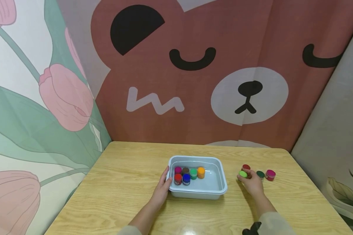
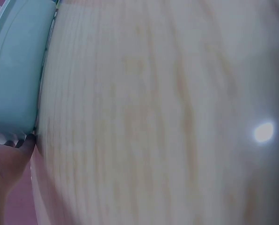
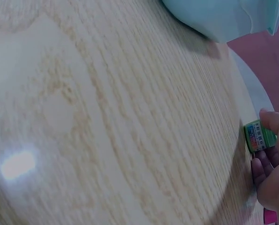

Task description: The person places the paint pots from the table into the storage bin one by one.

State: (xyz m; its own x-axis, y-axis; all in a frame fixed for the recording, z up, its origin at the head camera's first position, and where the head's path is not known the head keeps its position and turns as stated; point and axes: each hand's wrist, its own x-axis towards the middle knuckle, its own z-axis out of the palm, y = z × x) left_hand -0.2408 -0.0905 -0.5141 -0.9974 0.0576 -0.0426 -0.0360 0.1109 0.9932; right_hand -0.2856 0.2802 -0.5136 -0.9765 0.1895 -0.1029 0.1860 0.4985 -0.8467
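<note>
A light-blue plastic tub (image 1: 213, 187) stands on the table, and my left hand (image 1: 160, 189) grips its left end with the thumb at the rim. In the left wrist view, that hand (image 2: 11, 161) is at the end of the tub (image 2: 18, 70). To the right of the tub, my right hand (image 1: 253, 183) pinches a light-green paint jar (image 1: 243, 174) between thumb and fingers. A printed label shows on this jar (image 3: 255, 137) in the right wrist view. Close by are a dark red jar (image 1: 246, 166), a dark green jar (image 1: 260, 174) and a magenta jar (image 1: 270, 175).
Several jars sit in the left part of the tub, among them a red one (image 1: 178, 179), a blue one (image 1: 186, 179), a green one (image 1: 193, 173) and an orange one (image 1: 201, 172). A printed bear curtain (image 1: 194, 124) hangs behind the wooden table (image 1: 129, 169).
</note>
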